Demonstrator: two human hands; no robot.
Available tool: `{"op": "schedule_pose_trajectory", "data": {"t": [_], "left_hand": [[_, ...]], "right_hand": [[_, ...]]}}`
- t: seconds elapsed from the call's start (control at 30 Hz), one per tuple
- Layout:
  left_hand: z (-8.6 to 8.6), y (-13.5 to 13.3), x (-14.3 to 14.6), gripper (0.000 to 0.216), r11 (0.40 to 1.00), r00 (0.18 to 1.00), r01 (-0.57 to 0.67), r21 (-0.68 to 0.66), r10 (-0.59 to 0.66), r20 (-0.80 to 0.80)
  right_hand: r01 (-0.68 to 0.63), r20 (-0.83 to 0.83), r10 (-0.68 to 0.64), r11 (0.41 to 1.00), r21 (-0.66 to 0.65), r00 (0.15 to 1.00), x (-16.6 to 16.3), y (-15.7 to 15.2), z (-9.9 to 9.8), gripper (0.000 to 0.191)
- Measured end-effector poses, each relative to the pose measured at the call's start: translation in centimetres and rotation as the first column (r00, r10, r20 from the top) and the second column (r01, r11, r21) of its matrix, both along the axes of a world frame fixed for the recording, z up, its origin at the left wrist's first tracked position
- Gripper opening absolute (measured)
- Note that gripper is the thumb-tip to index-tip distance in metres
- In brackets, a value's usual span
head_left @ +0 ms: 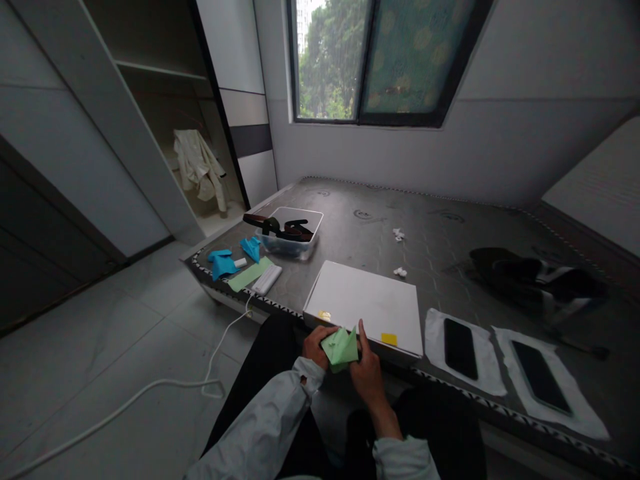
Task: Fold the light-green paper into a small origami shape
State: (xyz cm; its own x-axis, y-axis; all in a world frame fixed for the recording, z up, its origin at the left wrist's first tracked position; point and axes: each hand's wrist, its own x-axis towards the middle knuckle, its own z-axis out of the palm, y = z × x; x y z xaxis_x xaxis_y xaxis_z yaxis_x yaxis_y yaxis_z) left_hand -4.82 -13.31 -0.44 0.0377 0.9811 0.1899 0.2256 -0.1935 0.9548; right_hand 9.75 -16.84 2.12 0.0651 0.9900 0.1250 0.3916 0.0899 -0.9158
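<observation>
A piece of folded light green paper (340,348) is held between my two hands, just over the near edge of a flat white box (367,300). My left hand (316,347) is closed on the paper's left side. On its right side my right hand (367,373) grips the paper, with the index finger stretched upward. Parts of the fingers of both hands are hidden behind the paper. Small yellow pieces (389,339) stick to the box near its front edge.
Left of the box lie a white power strip (267,280), green paper (249,275), blue folded paper (223,265) and a clear plastic box (299,251) with dark belts. Two phones (461,348) rest on white tissues at right, near a dark bag (540,277). Crumpled tissue (400,272) lies behind.
</observation>
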Motion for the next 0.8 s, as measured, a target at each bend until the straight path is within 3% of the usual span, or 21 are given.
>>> {"op": "schedule_pose_trajectory", "data": {"t": [0.2,0.33,0.43,0.63,0.8], "left_hand": [[0.4,0.0,-0.2,0.034,1.000,1.000,0.011,-0.019,-0.011,0.028],[0.5,0.0,-0.1,0.035,0.998,0.995,-0.011,-0.065,0.017,0.100],[0.4,-0.1,0.2,0.031,0.988,0.988,-0.073,-0.132,0.090,0.128],[0.4,-0.1,0.2,0.023,0.990,0.985,-0.079,-0.113,0.095,0.144],[1.0,-0.2,-0.1,0.030,0.990,0.996,-0.017,-0.138,0.029,0.085]], "right_hand": [[0.006,-0.059,0.000,0.994,0.106,0.998,-0.1,-0.1,0.1,0.078],[0.059,-0.043,-0.051,0.980,0.192,0.998,0.3,0.0,-0.5,0.045],[0.022,0.011,-0.025,0.979,0.202,1.000,0.6,0.1,-0.8,0.027],[0.000,-0.003,0.001,0.993,0.120,1.000,0.7,0.3,-0.5,0.037],[-0.019,-0.067,0.021,0.999,0.034,0.998,0.6,0.5,-0.1,0.039]]}}
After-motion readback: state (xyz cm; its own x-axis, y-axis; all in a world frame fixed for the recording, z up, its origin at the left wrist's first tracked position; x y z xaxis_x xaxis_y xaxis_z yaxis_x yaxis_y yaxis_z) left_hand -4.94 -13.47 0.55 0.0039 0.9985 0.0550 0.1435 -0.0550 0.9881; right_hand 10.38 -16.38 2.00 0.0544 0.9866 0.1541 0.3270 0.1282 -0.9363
